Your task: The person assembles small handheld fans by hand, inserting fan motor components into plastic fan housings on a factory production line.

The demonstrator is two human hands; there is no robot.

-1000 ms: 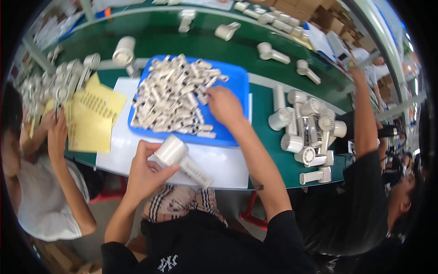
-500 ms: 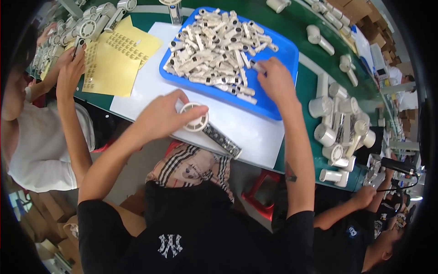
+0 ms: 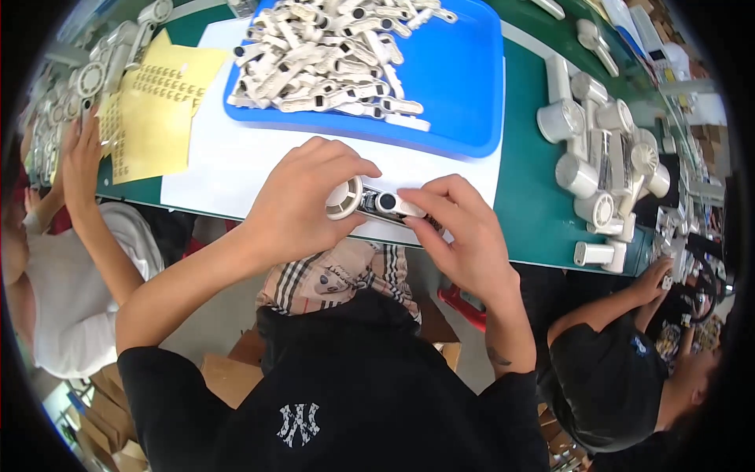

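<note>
My left hand (image 3: 295, 197) is closed around the round white head of a handheld fan (image 3: 344, 202). Its open handle, which held a visible circuit board, points right toward my other hand. Between thumb and fingers, my right hand (image 3: 465, 232) pinches a white handle cover (image 3: 401, 206) with a round black spot at one end. The cover lies over the handle, close to the fan head; whether it is seated cannot be seen. Beyond both hands, a blue tray (image 3: 456, 86) bears a heap of similar white covers (image 3: 314, 67).
A white sheet (image 3: 212, 153) lies under the tray on the green table (image 3: 531, 224). Yellow sheets with rows of small pieces (image 3: 161, 118) lie to the left. Several white fan bodies (image 3: 578, 173) are piled at the right. Co-workers sit on both sides.
My right hand has come from the tray to the fan with a cover. My left hand has turned the fan so its handle lies more level. The view has shifted.
</note>
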